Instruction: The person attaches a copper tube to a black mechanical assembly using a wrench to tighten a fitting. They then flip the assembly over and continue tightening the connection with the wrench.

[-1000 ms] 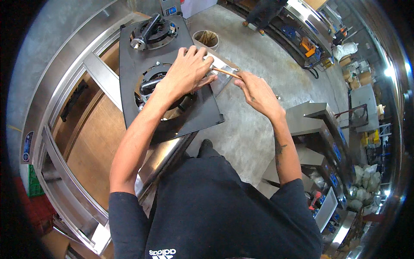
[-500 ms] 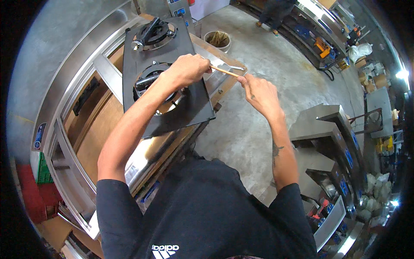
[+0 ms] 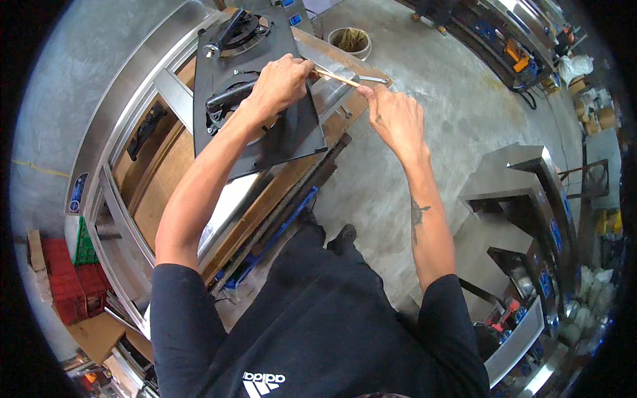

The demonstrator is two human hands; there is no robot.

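A thin tan rod (image 3: 342,79) stretches between my two hands above the end of the workbench. My left hand (image 3: 282,83) is closed around its left end, over the edge of a black stove panel (image 3: 292,142). Its right end is pinched in my right hand (image 3: 397,118), which is held out over the floor. Two round burners with black pipe-like fittings sit on the panel; the far burner (image 3: 249,33) shows plainly, while my left hand and forearm partly cover the near burner (image 3: 222,109). Behind the rod, a slim silver metal piece (image 3: 373,79) lies on the wooden board.
The panel rests on a long stainless-steel frame (image 3: 119,99) over wooden boards. A white bucket (image 3: 350,44) stands beyond the bench. Steel housings (image 3: 507,179) are stacked at the right. Red crates (image 3: 73,278) sit lower left; a person's feet (image 3: 428,23) show far off.
My view has shifted, so more floor and my shoe show beneath me. Both hands still hold the rod and sit slightly higher in view.
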